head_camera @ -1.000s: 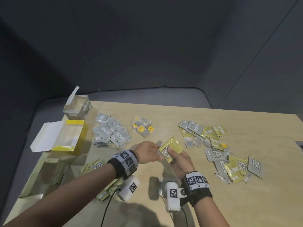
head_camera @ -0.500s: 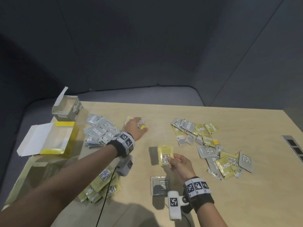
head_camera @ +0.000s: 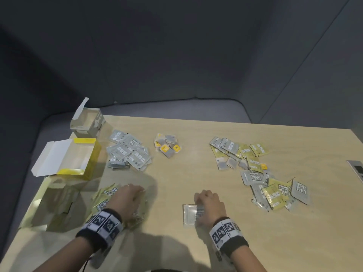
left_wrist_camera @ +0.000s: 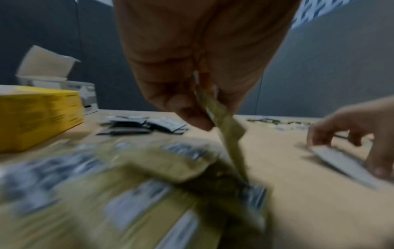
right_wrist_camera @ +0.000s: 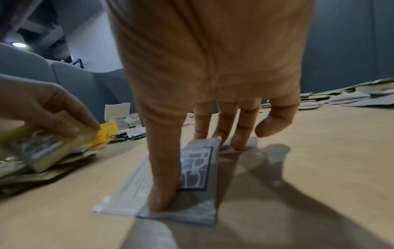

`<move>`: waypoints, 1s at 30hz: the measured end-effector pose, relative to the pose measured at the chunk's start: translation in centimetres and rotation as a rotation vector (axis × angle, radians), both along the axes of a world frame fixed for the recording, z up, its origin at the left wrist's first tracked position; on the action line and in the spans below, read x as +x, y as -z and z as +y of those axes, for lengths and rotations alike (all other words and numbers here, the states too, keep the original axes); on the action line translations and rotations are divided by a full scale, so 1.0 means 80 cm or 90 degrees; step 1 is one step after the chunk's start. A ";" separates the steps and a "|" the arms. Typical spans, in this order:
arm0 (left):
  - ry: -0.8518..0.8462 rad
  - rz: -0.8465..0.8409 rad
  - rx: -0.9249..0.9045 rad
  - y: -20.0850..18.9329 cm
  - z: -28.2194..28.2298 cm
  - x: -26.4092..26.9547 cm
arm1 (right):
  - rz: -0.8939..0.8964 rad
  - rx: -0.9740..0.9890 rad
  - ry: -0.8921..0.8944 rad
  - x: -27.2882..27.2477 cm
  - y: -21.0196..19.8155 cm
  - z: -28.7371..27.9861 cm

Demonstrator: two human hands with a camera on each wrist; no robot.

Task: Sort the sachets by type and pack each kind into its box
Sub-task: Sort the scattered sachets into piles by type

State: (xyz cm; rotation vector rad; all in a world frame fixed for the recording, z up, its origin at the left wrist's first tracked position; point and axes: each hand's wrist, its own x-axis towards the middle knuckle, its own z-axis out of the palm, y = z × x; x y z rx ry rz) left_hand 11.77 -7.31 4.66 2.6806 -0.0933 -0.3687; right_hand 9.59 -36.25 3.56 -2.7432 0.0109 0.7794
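Note:
My left hand (head_camera: 128, 195) hovers over the yellow-green sachet pile (head_camera: 103, 201) at the near left. In the left wrist view, thumb and fingers pinch one yellow-green sachet (left_wrist_camera: 230, 134) on edge above that pile. My right hand (head_camera: 208, 201) is down on a single silver sachet (head_camera: 189, 214) near the front middle. The right wrist view shows the thumb (right_wrist_camera: 162, 193) pressing on the silver sachet (right_wrist_camera: 132, 190) and the fingers (right_wrist_camera: 224, 128) hooked at its far edge, which is slightly raised. An unsorted mixed pile (head_camera: 261, 173) lies at the right.
Three open boxes line the table's left edge: a grey one (head_camera: 88, 122) at the back, a yellow one (head_camera: 90, 163) in the middle, a pale green one (head_camera: 57, 205) nearest. A silver sachet pile (head_camera: 129, 152) and a small yellow-square sachet pile (head_camera: 167, 147) lie mid-table.
The left hand came back from the small-sachet pile and now holds the yellow-green sachet over the near-left pile. The right hand let that sachet go and dropped onto the silver one.

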 end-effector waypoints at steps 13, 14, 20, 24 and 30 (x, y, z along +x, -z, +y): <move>0.097 0.059 -0.197 -0.014 -0.107 0.004 | -0.022 0.394 0.160 0.013 -0.033 0.016; 0.120 0.048 -0.183 -0.015 -0.112 0.010 | -0.028 0.444 0.213 0.014 -0.037 0.016; -0.081 -0.066 -0.164 -0.032 -0.068 0.090 | -0.112 0.396 0.377 0.017 -0.015 -0.045; -0.233 -0.093 -0.065 -0.022 0.006 0.152 | -0.179 0.134 0.416 0.022 0.005 -0.126; -0.171 -0.183 0.048 -0.007 0.013 0.126 | -0.186 -0.125 0.562 0.032 0.001 -0.194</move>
